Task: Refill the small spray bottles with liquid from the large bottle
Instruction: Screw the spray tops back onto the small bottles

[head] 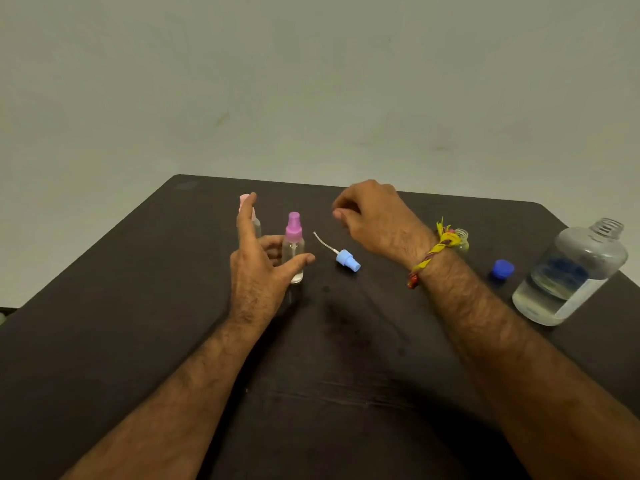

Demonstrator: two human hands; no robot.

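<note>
A small clear spray bottle with a purple-pink top (pixel 293 244) stands upright on the dark table (pixel 138 306). My left hand (pixel 258 268) is spread open around it, thumb in front, fingers behind, not gripping. A second small bottle with a pale pink top (pixel 257 221) stands behind my left fingers, partly hidden. A blue spray head with its dip tube (pixel 347 259) lies loose on the table. My right hand (pixel 370 216) hovers above it, fingers loosely curled, holding nothing. An uncapped small bottle (pixel 463 239) peeks out behind my right wrist. The large clear bottle (pixel 571 275), uncapped and partly filled, stands at the right.
A blue cap (pixel 503 269) lies on the table left of the large bottle. The table's far edge meets a plain pale wall. Its right corner sits just beyond the large bottle.
</note>
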